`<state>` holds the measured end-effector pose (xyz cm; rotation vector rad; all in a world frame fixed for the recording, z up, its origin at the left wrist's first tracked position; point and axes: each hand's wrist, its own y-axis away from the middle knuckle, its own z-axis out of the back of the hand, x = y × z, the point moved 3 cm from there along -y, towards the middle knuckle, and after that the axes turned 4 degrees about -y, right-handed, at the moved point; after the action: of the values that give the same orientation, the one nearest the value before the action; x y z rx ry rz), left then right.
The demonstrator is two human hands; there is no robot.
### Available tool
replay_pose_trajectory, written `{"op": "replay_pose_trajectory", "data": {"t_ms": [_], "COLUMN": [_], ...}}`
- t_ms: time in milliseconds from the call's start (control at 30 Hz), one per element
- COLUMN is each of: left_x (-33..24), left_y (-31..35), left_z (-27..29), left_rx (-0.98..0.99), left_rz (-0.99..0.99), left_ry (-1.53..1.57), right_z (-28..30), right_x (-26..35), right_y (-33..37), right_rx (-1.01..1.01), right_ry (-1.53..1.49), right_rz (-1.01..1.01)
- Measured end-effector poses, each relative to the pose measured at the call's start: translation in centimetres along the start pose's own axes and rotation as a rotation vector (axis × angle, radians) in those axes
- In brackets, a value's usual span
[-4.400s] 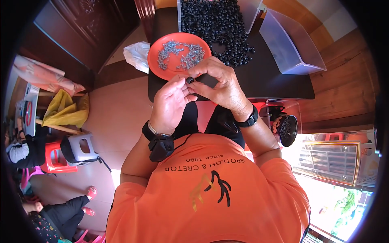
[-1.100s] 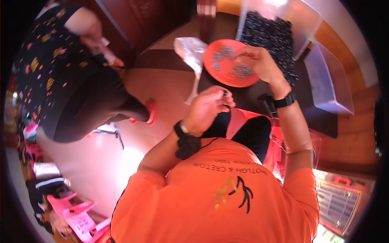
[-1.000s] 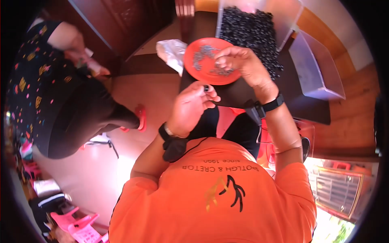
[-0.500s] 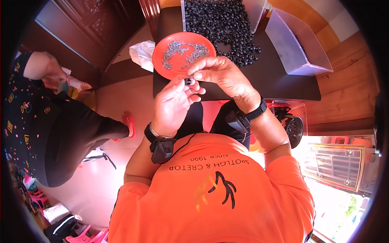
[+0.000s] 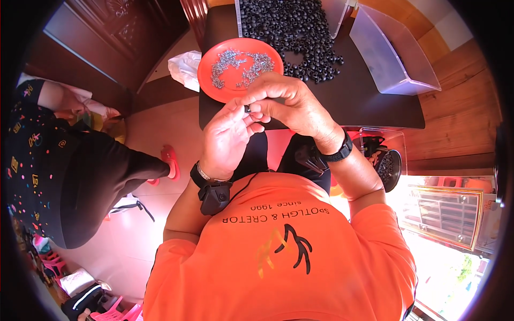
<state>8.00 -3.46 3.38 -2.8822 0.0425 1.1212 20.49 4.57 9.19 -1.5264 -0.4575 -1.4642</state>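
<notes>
Closing nearer the black bead [image 5: 247, 108]: right fingers [image 5: 262, 93]

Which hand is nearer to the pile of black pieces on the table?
Right. The right hand is just below the pile of black pieces in the picture; the left hand is farther away, lower and more to the left.

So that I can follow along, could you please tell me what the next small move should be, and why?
Perhaps the right hand should press gently toward the small black piece: the left hand pinches that piece, the right fingertips sit right at it, and they hide whatever they may hold, so a light touch seems wise.
</notes>
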Motion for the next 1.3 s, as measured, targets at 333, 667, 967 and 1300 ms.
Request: {"op": "replay_pose_trajectory", "data": {"t_ms": [333,667,967,1300], "left_x": [0.5,1.2,-0.2,-0.6], "left_y": [-0.1,0.1,0.5,0.5], "left_z": [0.5,1.7,3.5,4.1], "left_rx": [0.144,0.021,-0.013,-0.057], "left_rz": [-0.039,0.022,0.018,0.033], "left_ry": [0.023,0.035,-0.027,0.007], "right_z": [-0.1,0.5,17.4,17.5], "right_x": [0.8,0.6,-4.8,-9.5], "right_y": [1.1,0.2,-5.0,-8.3], "right_rx": [-0.1,-0.026,-0.25,0.122], "right_ry": [-0.003,0.472,1.03,1.256], "right_rz": [0.006,0.102,-0.254,-0.348]}}
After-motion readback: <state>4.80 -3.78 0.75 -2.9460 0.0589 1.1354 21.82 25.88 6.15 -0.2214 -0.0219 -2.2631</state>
